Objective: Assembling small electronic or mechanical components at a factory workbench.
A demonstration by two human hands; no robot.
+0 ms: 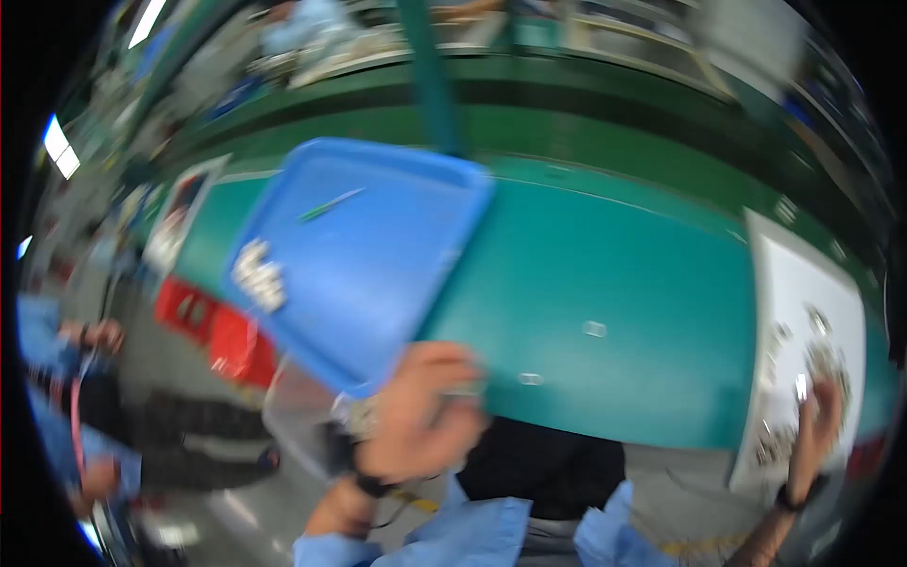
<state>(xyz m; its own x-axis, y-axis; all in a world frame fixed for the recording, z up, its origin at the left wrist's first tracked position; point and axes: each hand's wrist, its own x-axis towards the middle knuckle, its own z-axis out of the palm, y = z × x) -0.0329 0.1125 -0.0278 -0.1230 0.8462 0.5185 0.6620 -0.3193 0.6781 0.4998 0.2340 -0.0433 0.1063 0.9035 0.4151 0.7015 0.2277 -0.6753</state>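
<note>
Hands [425, 413] [818, 420] flank open teal tabletop [614, 255]: left by tray rim [354, 386], right over sheet [794, 293].

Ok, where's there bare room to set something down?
The green table between the blue tray and white sheet, beyond the two small pieces; also the tray's middle, right of the pale parts. Crowded: the sheet's near half, with small parts and the right hand.
</note>
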